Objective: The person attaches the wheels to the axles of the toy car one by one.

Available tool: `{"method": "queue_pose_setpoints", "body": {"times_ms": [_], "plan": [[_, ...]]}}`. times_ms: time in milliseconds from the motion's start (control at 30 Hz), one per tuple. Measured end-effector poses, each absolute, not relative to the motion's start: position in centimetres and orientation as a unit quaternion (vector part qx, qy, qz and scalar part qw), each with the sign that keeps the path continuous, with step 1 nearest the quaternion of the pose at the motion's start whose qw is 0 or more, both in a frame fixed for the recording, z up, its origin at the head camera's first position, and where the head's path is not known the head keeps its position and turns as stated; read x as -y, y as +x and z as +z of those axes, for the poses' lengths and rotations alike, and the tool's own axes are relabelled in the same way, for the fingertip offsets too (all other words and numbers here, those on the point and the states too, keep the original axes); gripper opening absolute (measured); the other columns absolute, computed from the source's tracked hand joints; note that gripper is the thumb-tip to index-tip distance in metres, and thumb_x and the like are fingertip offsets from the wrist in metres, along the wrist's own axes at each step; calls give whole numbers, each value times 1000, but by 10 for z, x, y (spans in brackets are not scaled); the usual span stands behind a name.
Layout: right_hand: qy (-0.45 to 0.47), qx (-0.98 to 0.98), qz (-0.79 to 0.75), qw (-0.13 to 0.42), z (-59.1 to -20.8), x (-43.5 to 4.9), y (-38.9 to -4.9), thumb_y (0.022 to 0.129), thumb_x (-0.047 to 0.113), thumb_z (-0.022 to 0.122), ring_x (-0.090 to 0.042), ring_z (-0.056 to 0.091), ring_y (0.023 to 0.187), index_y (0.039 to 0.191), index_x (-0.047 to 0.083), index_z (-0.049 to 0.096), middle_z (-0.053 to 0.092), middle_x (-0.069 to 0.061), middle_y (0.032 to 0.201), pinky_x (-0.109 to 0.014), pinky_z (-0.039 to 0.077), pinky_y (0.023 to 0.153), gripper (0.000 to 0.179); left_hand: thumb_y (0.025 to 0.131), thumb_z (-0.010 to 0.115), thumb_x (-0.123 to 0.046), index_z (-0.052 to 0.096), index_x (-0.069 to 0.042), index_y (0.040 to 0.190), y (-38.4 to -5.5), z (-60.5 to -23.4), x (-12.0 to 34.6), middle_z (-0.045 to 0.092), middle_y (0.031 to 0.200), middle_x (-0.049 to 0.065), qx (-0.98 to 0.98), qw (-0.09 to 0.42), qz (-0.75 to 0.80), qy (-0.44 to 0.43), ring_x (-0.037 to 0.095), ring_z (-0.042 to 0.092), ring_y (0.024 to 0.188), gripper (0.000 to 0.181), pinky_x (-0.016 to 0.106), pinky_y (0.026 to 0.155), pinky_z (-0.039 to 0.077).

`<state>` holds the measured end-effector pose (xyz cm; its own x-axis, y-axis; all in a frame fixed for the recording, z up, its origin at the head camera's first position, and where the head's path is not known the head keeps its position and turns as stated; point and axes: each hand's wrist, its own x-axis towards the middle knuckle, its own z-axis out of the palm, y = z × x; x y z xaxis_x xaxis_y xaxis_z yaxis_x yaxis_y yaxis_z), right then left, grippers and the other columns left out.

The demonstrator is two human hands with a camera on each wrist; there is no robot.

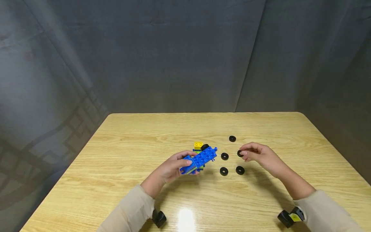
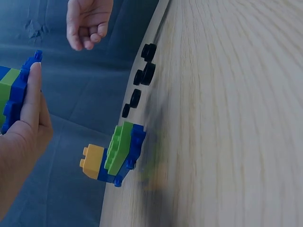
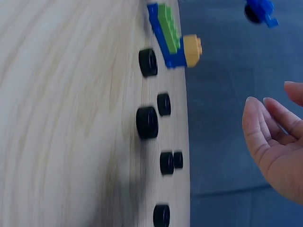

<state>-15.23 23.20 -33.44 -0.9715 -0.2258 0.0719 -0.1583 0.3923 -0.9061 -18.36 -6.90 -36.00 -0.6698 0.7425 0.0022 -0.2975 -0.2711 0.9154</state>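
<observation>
My left hand (image 1: 178, 166) grips a blue toy-brick vehicle base (image 1: 203, 157) with studs on top, held above the table. A green strip on this base (image 2: 8, 90) shows in the left wrist view. Behind it on the table stands another brick piece of blue, green and yellow (image 2: 120, 151), partly hidden in the head view. My right hand (image 1: 259, 156) hovers with loosely bent fingers and nothing in them, as the right wrist view shows. In the head view its fingertips overlap a black toy wheel (image 1: 239, 153), but the right wrist view shows them well above the table.
Several more black wheels lie flat between the hands, among them a far one (image 1: 232, 139), a middle one (image 1: 224, 156) and a near one (image 1: 240, 170). A dark curtain (image 1: 174, 64) hangs behind the wooden table (image 1: 130, 138).
</observation>
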Motion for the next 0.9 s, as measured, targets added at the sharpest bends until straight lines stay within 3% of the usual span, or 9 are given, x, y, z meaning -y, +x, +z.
{"method": "queue_pose_setpoints", "body": {"times_ms": [233,500,733,900], "plan": [[-82,-852,-516,24,-337,-250,-156,87,19,51,-19,56,79,109,-12,46,55,-17,93,-38,46,72,38,81,56,-17,29,16,123,-184,-360,75,49,106,19,-509,331,765,216,25,59,83,60,41,83,41],[-59,-887,-458,19,-343,-269,-164,89,23,48,-29,54,84,114,-11,44,52,-23,101,-39,44,73,42,80,57,-13,44,3,113,-185,-360,81,45,103,18,-499,308,779,221,26,56,83,40,47,85,37],[-44,-912,-407,13,-351,-283,-170,88,18,49,-30,51,90,114,-12,44,52,-23,102,-39,44,73,40,79,55,-10,48,-3,109,-186,-357,85,48,101,13,-497,266,803,193,22,57,82,32,31,74,47],[-45,-925,-375,33,-360,-294,-174,85,12,53,-30,51,87,112,-15,44,53,-22,98,-34,44,68,40,79,51,-8,41,1,115,-186,-353,86,46,103,14,-511,242,810,152,20,55,83,39,31,75,46]]}}
